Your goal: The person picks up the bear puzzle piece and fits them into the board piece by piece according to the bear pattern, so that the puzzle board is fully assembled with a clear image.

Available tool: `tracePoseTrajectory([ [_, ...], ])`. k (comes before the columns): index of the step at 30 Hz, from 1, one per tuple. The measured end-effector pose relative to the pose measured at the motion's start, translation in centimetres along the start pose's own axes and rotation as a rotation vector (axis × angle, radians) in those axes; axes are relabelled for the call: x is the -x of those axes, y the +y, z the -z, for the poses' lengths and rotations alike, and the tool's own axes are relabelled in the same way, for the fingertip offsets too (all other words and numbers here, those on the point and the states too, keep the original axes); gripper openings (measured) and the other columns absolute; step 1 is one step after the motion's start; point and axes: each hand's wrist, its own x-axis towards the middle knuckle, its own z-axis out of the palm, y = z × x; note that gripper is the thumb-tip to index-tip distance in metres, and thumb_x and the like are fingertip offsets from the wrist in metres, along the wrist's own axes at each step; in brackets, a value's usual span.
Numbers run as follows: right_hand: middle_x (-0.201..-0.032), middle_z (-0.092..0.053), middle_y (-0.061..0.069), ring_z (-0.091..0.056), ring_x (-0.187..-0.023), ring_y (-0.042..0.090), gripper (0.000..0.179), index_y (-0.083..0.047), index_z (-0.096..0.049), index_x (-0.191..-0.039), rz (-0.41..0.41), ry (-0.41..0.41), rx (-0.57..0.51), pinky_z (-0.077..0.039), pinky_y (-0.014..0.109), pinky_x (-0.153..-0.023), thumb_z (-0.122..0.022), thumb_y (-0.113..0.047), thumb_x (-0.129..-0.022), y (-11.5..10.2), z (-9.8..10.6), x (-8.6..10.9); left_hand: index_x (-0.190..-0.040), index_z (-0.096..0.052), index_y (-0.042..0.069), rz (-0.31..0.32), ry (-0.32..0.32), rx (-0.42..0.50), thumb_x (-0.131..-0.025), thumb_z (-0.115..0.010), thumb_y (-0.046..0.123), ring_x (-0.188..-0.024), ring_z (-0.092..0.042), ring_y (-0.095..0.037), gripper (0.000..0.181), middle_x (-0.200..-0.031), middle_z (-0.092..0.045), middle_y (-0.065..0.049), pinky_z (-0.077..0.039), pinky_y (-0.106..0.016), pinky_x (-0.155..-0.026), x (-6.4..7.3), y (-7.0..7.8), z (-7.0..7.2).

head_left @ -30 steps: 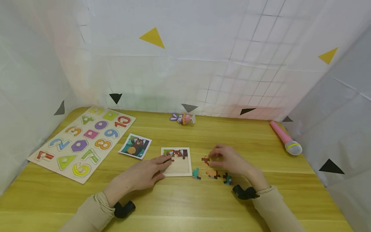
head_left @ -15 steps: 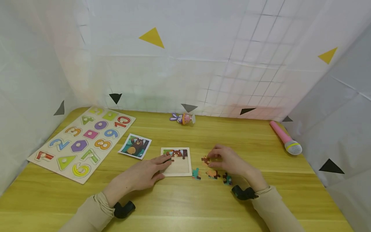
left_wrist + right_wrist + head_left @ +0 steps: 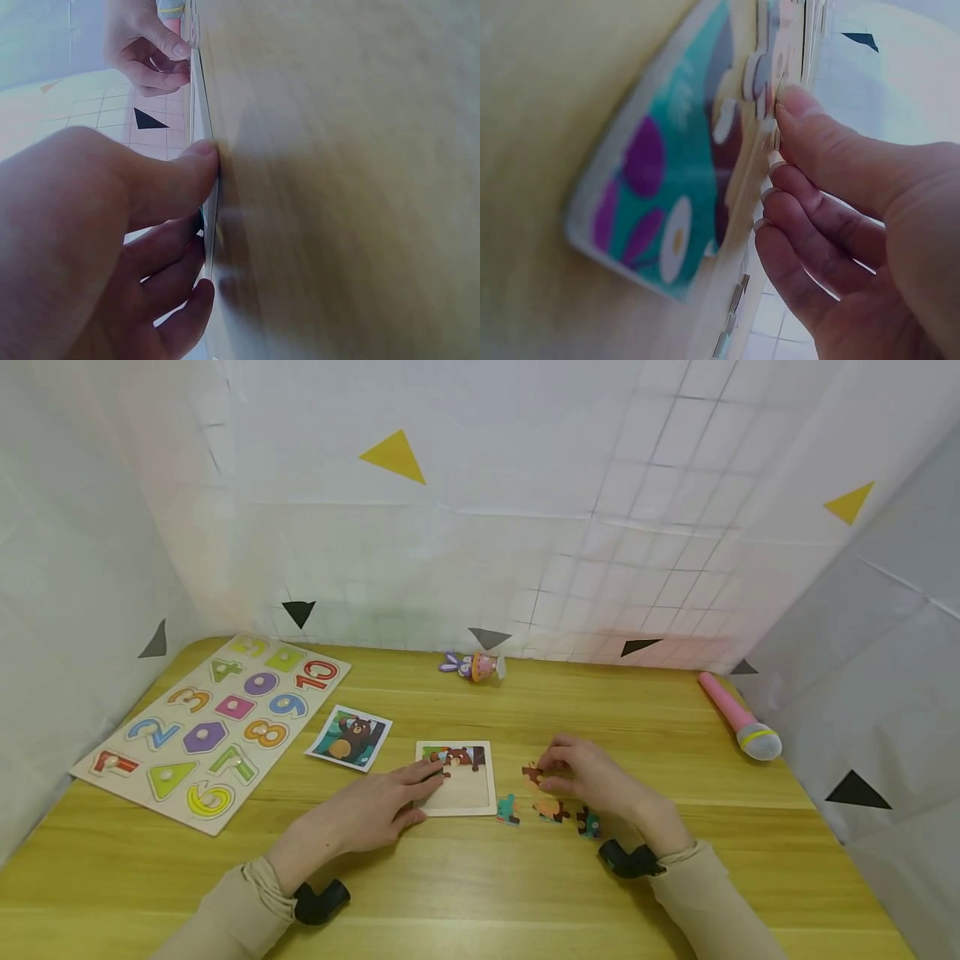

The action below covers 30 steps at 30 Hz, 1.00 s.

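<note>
My left hand [image 3: 378, 810] rests on the left side of a small wooden puzzle tray [image 3: 491, 793], fingers laid over it and thumb at its front left corner. Along the tray's top sit joined pieces of a bear picture [image 3: 459, 757]; its lower part shows bare wood. To the right of the tray, my right hand [image 3: 600, 779] pinches a brown puzzle piece [image 3: 532, 774] low over the table. Nearer me lie a teal piece [image 3: 507, 810], an orange-and-brown piece [image 3: 552, 811] and a dark teal piece [image 3: 588, 822], the last looming large in the right wrist view.
A bear picture card [image 3: 350, 738] lies left of the tray, beside a number-and-shape peg board [image 3: 217, 727]. A purple rabbit figure [image 3: 474, 667] lies at the back. A pink toy microphone [image 3: 738, 718] is at the right edge. White curtains surround the table.
The right hand's fingers have closed on the brown piece, which has turned slightly. The left hand and tray have stayed in place.
</note>
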Motion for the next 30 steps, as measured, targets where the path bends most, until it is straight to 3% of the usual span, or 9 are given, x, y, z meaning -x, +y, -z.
tracePoseTrajectory([
  [21, -0.096, -0.059, -0.002, -0.051, -0.077, 0.006, 0.016, -0.010, -0.072, -0.106, 0.018, 0.001, 0.021, -0.049, 0.022, -0.066, -0.070, -0.021, -0.095, 0.07, -0.09, 0.12, -0.154, -0.040, 0.012, 0.000, 0.002, -0.004, -0.104, -0.054, 0.030, -0.144, -0.039, -0.029, 0.055, -0.163, -0.031, -0.005, -0.044, -0.046, -0.109, 0.08, 0.01, 0.09],
  [30, -0.099, -0.060, -0.003, -0.058, -0.087, 0.007, 0.018, -0.010, -0.071, -0.108, 0.036, 0.036, 0.013, -0.055, 0.029, -0.078, -0.069, -0.022, -0.096, 0.24, 0.05, 0.07, -0.154, -0.041, 0.012, -0.003, 0.005, -0.005, -0.104, -0.054, 0.030, -0.144, -0.040, -0.029, 0.055, -0.163, -0.031, -0.005, -0.045, -0.046, -0.108, 0.09, -0.08, 0.08],
])
